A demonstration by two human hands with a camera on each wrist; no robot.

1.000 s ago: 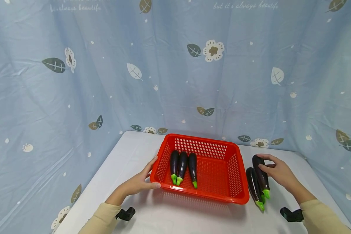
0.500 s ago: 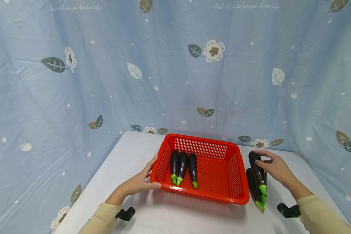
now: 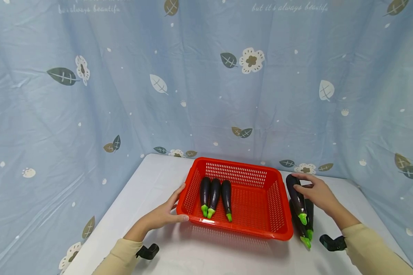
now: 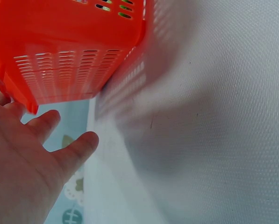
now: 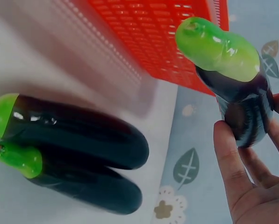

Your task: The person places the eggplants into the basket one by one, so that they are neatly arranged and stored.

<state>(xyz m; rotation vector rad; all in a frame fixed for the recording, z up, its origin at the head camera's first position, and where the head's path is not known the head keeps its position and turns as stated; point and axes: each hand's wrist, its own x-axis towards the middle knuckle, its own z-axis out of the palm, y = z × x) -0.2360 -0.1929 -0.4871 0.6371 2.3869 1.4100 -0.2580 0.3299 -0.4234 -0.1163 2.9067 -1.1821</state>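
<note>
My left hand (image 3: 161,214) rests at the left end of a red plastic basket (image 3: 247,230), fingers and thumb extended along its rim. In the left wrist view the thumb stands apart, below the basket's wall. With my right hand (image 3: 319,194) I pinch a dark purple eggplant (image 3: 297,195) near its rounded end, thumb on one side and fingers on the other. Its green stem end (image 5: 218,49) points toward me, and it hangs above the table just right of the basket. Two more eggplants (image 5: 78,133) lie side by side beneath it, partly covered in the head view.
Three eggplants (image 3: 214,195) lie in the left half of the basket, green ends toward me. Under everything is a white table (image 3: 158,172). A blue curtain (image 3: 206,95) with leaves and flowers hangs behind and around it.
My right hand has raised the eggplant off the others and carried it left, toward the basket's right side. My left hand and the basket have stayed in place.
</note>
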